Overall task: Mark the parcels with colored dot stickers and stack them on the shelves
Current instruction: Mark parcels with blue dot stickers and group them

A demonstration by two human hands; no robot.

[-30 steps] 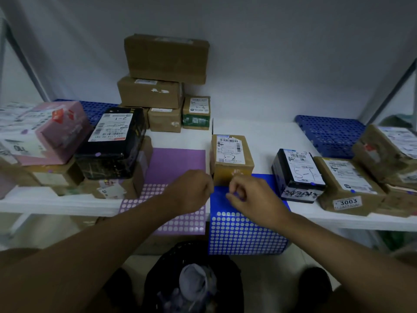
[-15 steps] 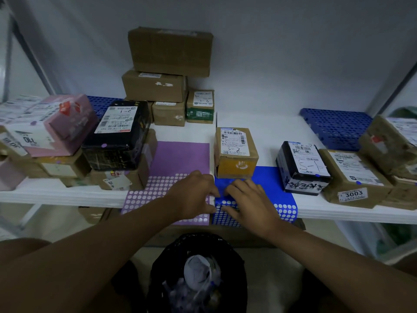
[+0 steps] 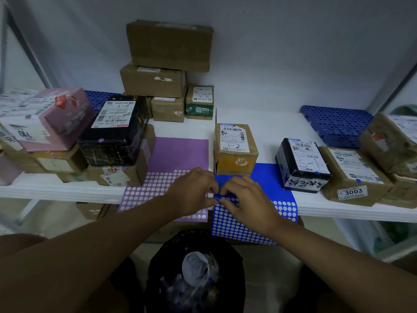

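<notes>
A blue dot sticker sheet [image 3: 274, 181] lies over the front edge of the white shelf [image 3: 56, 190], with a purple sticker sheet [image 3: 176, 154] to its left. Both my hands meet over the blue sheet's left edge. My left hand [image 3: 191, 192] and my right hand [image 3: 246, 199] pinch a lifted blue bit of that sheet between their fingertips. Right behind them stands a small brown parcel marked 3-2 [image 3: 235, 146]. Right of it sits a black parcel marked 5-1 [image 3: 302, 164] bearing a blue dot.
Stacked parcels fill the shelf's left side, topped by a black box [image 3: 115, 129] and a pink box [image 3: 52, 118]. Brown boxes [image 3: 167, 64] pile up at the back. More brown parcels [image 3: 354, 175] crowd the right. A black bin [image 3: 196, 274] stands below.
Both hands dropped from in front of the 3-2 parcel onto the blue sheet, and now their fingertips pinch its left edge together.
</notes>
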